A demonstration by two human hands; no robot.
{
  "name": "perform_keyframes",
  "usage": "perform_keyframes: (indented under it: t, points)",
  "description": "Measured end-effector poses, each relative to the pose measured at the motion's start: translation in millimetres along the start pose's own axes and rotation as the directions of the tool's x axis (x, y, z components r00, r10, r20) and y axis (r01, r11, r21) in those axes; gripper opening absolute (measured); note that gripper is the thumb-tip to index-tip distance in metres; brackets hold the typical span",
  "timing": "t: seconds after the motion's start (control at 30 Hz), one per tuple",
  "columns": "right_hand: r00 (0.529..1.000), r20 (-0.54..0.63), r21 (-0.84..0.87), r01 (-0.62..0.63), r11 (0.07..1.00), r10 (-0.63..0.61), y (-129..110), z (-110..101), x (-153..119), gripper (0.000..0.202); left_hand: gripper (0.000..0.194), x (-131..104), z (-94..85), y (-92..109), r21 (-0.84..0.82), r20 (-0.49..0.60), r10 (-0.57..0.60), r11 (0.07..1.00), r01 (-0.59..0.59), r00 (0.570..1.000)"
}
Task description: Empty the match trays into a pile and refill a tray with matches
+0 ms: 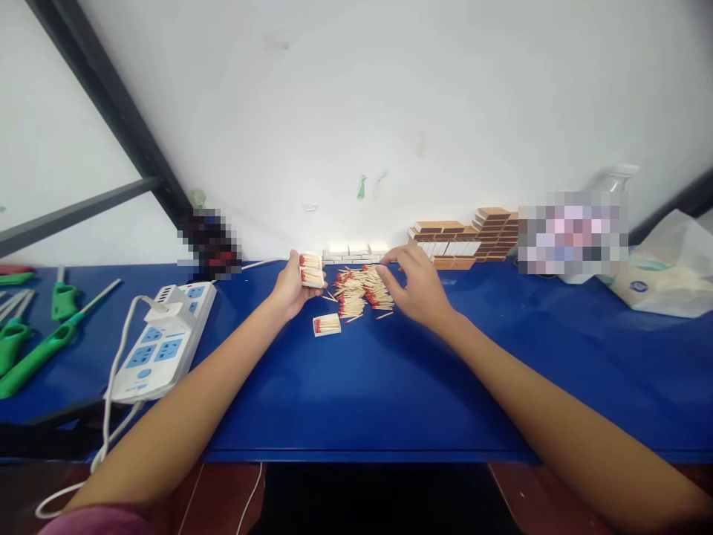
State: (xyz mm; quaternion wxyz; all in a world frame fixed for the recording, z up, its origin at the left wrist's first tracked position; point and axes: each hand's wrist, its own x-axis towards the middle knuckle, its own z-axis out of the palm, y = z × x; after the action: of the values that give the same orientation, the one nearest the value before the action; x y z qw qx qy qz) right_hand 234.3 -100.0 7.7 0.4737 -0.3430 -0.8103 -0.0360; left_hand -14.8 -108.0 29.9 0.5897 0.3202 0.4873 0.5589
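We list: L hand (290,290), fingers gripping 2 match trays (313,284); R hand (417,284), fingers half-curled, pinch can't tell, beside loose match pile (356,291); 3rd tray (328,334) nearer us than L fingers; risk: spill if L tilts trays.

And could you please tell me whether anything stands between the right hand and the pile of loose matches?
Nothing visible does: the right hand is at the right side of the pile of loose matches, though contact is unclear.
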Motion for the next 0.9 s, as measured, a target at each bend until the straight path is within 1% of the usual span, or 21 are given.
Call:
perform_keyframes:
  t: [0.07,0.13,0.2,0.27,0.3,0.37,0.4,0.43,0.47,0.5,0.57,0.6,0.63,0.67,0.73,0.8,0.9]
  points:
    - [1.0,0.026,0.003,-0.006,1.0,0.005,3.5,2.5,-2.1,0.015,0.058,0.1,1.0,-1.2,-0.031,-0.014,0.012,0.999,-0.013,1.0]
    - [0.998,0.059,0.028,-0.008,1.0,0.006,3.3,4.7,-4.4,0.016,0.056,-2.1,1.4,-2.8,-0.061,0.0,0.003,0.998,-0.003,1.0]
    - [0.995,0.103,0.082,-0.005,0.997,-0.003,-2.1,5.7,-5.9,0.016,0.056,-6.8,2.4,-4.2,-0.093,0.049,-0.028,0.995,0.033,0.998]
    - [0.989,0.15,0.181,-0.025,0.983,-0.003,-12.3,5.6,-5.2,0.021,0.056,-14.0,5.6,-5.6,-0.111,0.129,-0.082,0.989,0.097,0.988]
    - [0.985,0.173,0.244,-0.062,0.968,0.02,-18.3,5.3,-3.6,0.025,0.056,-18.5,8.2,-6.6,-0.115,0.173,-0.11,0.985,0.131,0.979]
    - [0.968,0.214,0.375,-0.207,0.904,0.133,-29.8,4.7,1.7,0.033,0.058,-28.5,15.1,-8.9,-0.115,0.25,-0.162,0.974,0.195,0.955]
    - [0.948,0.24,0.433,-0.297,0.851,0.209,-34.3,4.5,5.1,0.037,0.059,-33.8,19.0,-10.2,-0.112,0.279,-0.187,0.968,0.225,0.942]
    - [0.917,0.284,0.481,-0.39,0.785,0.281,-37.6,4.1,8.6,0.041,0.061,-39.2,22.8,-11.7,-0.103,0.314,-0.215,0.96,0.259,0.925]
    - [0.875,0.352,0.515,-0.478,0.712,0.332,-39.7,3.6,11.8,0.046,0.063,-44.4,26.4,-13.3,-0.086,0.36,-0.245,0.952,0.294,0.9]
    - [0.827,0.435,0.535,-0.555,0.637,0.355,-40.7,2.8,14.4,0.05,0.065,-49.1,29.5,-15.0,-0.066,0.404,-0.272,0.944,0.324,0.873]
    - [0.727,0.601,0.534,-0.674,0.511,0.331,-40.5,0.2,17.0,0.055,0.067,-56.9,34.2,-18.7,-0.031,0.468,-0.302,0.934,0.356,0.831]
    - [0.684,0.66,0.522,-0.714,0.466,0.31,-39.8,-1.5,16.9,0.056,0.067,-59.7,35.6,-20.6,-0.022,0.478,-0.309,0.932,0.363,0.822]
    - [0.653,0.698,0.511,-0.741,0.436,0.294,-38.9,-3.3,16.1,0.055,0.066,-61.9,36.6,-22.5,-0.02,0.478,-0.314,0.93,0.367,0.82]
    - [0.636,0.716,0.502,-0.756,0.419,0.289,-37.8,-5.1,14.8,0.053,0.065,-63.4,37.2,-24.3,-0.021,0.471,-0.32,0.927,0.374,0.822]
    - [0.618,0.725,0.486,-0.772,0.409,0.303,-35.2,-8.0,12.0,0.05,0.063,-65.4,37.6,-27.0,-0.027,0.454,-0.337,0.92,0.39,0.825]
    - [0.62,0.719,0.482,-0.77,0.418,0.315,-31.5,-9.8,10.2,0.048,0.066,-66.5,37.3,-28.3,-0.026,0.452,-0.354,0.912,0.408,0.819]
    - [0.629,0.708,0.468,-0.759,0.453,0.321,-24.8,-11.7,10.1,0.045,0.071,-67.1,36.3,-29.0,-0.004,0.49,-0.362,0.909,0.418,0.793]
